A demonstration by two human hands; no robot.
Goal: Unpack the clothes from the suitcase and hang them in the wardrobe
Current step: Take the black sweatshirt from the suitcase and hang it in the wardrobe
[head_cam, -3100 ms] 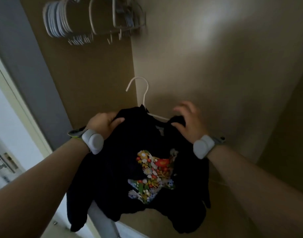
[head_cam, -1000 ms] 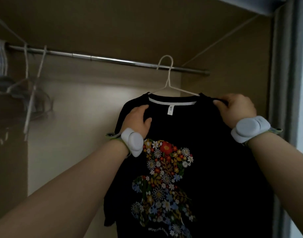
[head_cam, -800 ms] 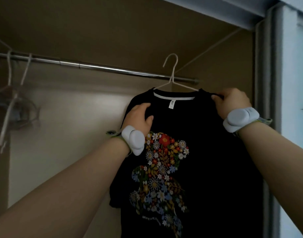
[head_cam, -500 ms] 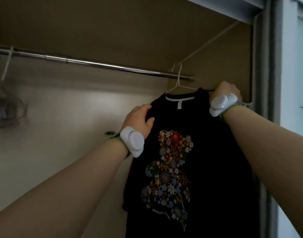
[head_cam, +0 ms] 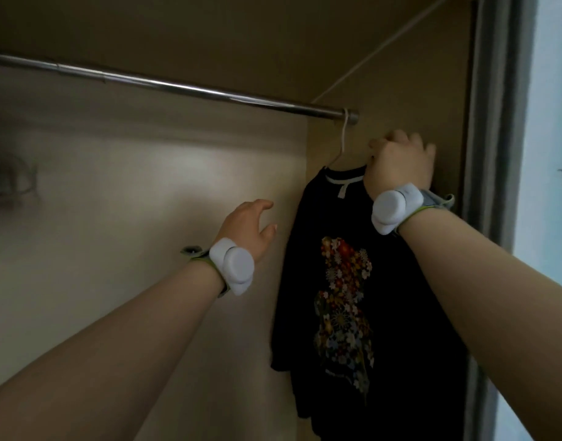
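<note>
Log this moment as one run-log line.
step: hang shirt | hanger: hooked on rail | shirt: on hanger | left hand: open, off shirt | right hand: at shirt's shoulder

The right shoulder of the black T-shirt (head_cam: 346, 313) and that arm of the white hanger (head_cam: 343, 135) are hidden behind the right hand (head_cam: 399, 168), so whether cloth is pinched cannot be told. The shirt's hem is lost in shadow. The rail (head_cam: 178, 87) is cut off at the left edge, where blurred wire shapes (head_cam: 9, 183) cannot be identified.
</note>
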